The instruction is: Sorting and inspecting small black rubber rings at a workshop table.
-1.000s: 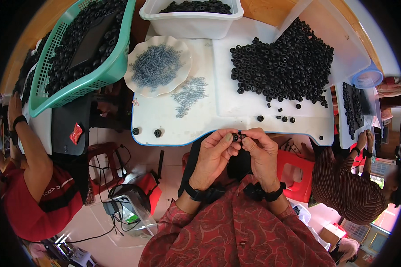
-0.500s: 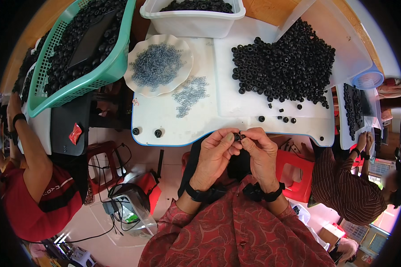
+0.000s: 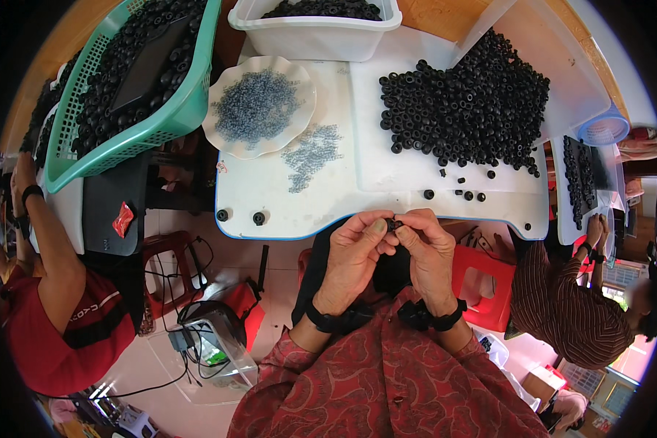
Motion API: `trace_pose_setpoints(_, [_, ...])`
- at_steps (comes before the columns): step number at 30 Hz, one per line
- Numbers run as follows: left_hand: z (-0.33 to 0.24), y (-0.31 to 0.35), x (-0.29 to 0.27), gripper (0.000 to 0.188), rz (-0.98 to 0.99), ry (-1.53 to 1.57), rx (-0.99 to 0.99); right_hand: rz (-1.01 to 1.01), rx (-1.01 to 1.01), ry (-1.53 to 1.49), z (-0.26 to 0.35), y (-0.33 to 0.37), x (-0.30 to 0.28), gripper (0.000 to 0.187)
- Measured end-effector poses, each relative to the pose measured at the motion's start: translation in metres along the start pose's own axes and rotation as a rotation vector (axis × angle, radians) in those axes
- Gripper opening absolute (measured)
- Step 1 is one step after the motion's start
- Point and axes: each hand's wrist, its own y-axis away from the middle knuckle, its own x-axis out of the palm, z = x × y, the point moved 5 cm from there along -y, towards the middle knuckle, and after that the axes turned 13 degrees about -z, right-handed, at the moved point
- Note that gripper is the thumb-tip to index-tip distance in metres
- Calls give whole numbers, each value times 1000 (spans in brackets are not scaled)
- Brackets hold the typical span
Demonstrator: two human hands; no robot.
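At the table's near edge, my left hand [image 3: 354,253] and my right hand [image 3: 429,253] meet fingertip to fingertip. Both are closed in a pinch on one small round black part [image 3: 393,225], mostly covered by the thumbs and fingers. Beyond my right hand lies a large heap of black ring-shaped parts [image 3: 463,109] on a white sheet. A scalloped white plate [image 3: 215,136] on the left holds many tiny clear bluish rings [image 3: 255,106], and more clear rings [image 3: 312,157] are scattered beside it.
Single black parts [image 3: 259,218] sit near the table edge [image 3: 292,237]. A white tub [image 3: 314,40] stands at the back, a green basket [image 3: 135,139] of black parts at the left. Co-workers sit on either side, one in a red shirt [image 3: 69,321], one in stripes [image 3: 562,310].
The black part shows slightly differently between my fingertips. Both hands have otherwise stayed in nearly the same place.
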Motion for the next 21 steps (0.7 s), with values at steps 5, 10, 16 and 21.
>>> trace_pose_setpoints(5, [1, 1, 0, 21, -10, 7, 9, -15, -36, 38, 4, 1, 2, 16])
trace_pose_setpoints(10, [1, 2, 0, 21, -15, -9, 18, -36, -99, 112, 6, 2, 1, 16])
trace_pose_setpoints(16, [0, 3, -1, 21, -27, -16, 30, -48, -206, 255, 16, 5, 5, 16])
trace_pose_setpoints(21, [-1, 4, 0, 21, -46, -32, 54, -48, -284, 299, 17, 6, 5, 15])
